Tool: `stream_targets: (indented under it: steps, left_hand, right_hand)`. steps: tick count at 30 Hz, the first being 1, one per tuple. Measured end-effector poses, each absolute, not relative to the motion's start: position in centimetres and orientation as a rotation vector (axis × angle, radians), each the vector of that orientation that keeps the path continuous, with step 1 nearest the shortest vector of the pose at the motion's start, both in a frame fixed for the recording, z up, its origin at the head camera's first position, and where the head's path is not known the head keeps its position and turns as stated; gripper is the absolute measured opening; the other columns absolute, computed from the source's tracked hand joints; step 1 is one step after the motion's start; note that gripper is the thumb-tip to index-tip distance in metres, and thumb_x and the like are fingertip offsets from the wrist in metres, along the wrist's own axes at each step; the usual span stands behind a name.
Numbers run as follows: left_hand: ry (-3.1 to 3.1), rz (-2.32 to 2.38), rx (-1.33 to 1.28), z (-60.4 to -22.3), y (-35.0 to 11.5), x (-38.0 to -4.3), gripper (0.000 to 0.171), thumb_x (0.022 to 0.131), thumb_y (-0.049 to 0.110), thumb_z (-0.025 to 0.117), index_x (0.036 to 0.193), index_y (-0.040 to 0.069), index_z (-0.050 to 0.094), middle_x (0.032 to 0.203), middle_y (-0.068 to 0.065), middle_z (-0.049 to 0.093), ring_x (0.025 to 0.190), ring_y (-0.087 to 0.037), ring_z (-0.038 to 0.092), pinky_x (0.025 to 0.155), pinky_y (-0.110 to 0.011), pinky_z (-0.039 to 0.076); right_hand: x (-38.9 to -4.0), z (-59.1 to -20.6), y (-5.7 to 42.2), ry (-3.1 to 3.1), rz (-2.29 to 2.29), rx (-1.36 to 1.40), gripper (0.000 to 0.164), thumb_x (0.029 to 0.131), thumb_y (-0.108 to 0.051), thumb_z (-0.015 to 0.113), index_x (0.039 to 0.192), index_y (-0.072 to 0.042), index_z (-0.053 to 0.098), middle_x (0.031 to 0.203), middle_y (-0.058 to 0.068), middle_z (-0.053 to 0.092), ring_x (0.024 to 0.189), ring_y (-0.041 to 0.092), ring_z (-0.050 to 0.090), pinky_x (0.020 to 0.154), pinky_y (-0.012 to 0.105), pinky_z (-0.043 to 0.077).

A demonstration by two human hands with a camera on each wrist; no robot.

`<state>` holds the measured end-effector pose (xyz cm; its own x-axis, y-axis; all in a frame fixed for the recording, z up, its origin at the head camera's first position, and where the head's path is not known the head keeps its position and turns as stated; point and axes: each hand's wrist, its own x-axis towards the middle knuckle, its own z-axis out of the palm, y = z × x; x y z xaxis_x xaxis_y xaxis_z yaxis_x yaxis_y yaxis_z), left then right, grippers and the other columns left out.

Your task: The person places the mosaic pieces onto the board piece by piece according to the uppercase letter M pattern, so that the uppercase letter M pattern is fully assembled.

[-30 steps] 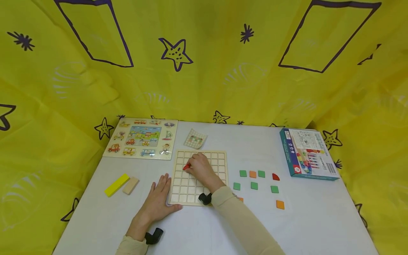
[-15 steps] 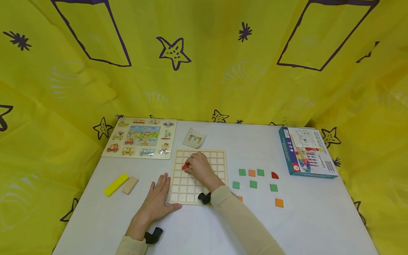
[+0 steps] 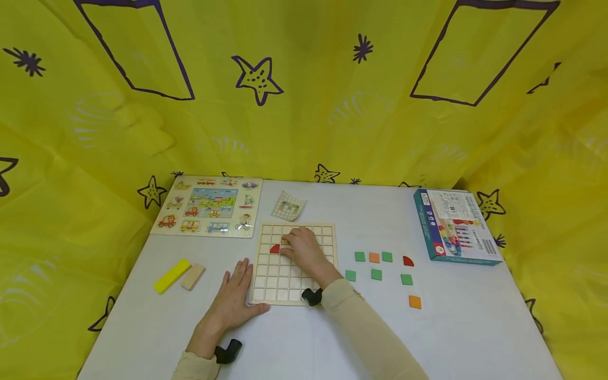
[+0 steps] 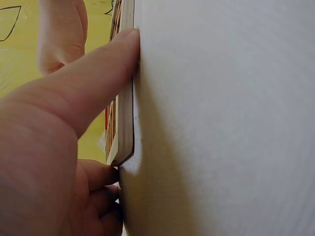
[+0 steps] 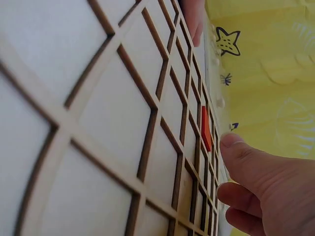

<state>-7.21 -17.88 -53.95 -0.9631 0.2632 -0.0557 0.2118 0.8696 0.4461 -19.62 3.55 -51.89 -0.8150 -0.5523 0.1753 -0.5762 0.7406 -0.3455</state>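
Observation:
A square wooden grid board lies at the middle of the table. In one of its left-hand cells sits a red quarter-circle tile, seen edge-on as a red tile in the right wrist view. Just right of that tile, my right hand hovers over the board, holding nothing that shows. Its thumb and fingers look apart from the tile in the right wrist view. My left hand rests flat at the board's lower left corner. In the left wrist view its thumb lies along the board's front edge.
Several green tiles, orange tiles and another red quarter-circle lie at right. Behind the board is a pattern card. Around it are a picture puzzle, yellow block, wooden block and a box.
My right hand has let go of the red tile, which stays in its cell, and has shifted slightly right. The left hand keeps its place.

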Motion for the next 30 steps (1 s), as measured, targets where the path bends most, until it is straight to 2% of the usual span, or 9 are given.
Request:
stream_targets:
  steps: [8, 17, 30]
  left_hand:
    - [2.89, 0.681, 0.361, -54.0, -17.8, -7.2, 0.114, 0.075, 0.06, 0.075, 0.151, -0.007, 0.023, 0.16, -0.019, 0.01, 0.146, -0.034, 0.007, 0.113, -0.057, 0.007]
    - [2.908, 0.709, 0.37, -54.1, -18.0, -7.2, 0.114, 0.074, 0.059, 0.077, 0.15, -0.008, 0.024, 0.159, -0.02, 0.012, 0.146, -0.035, 0.008, 0.113, -0.057, 0.007]
    - [2.901, 0.695, 0.36, -54.1, -17.9, -7.2, 0.114, 0.074, 0.059, 0.076, 0.15, -0.008, 0.023, 0.16, -0.019, 0.011, 0.146, -0.035, 0.007, 0.113, -0.058, 0.006]
  right_hand:
    - [-19.5, -51.5, 5.8, -2.874, 0.663, 0.878, 0.035, 0.089, -0.029, 0.073, 0.115, -0.006, 0.071, 0.104, 0.005, 0.068, 0.107, 0.026, 0.056, 0.102, 0.041, 0.037]
    - [-19.5, -50.7, 9.4, -2.871, 0.675, 0.77, 0.033, 0.088, -0.027, 0.075, 0.112, -0.005, 0.072, 0.106, 0.007, 0.068, 0.106, 0.027, 0.056, 0.099, 0.043, 0.039]
    - [-18.6, -50.7, 16.1, -2.953, 0.678, 0.557, 0.035, 0.089, -0.025, 0.074, 0.115, -0.002, 0.07, 0.108, 0.01, 0.067, 0.107, 0.03, 0.055, 0.097, 0.046, 0.039]
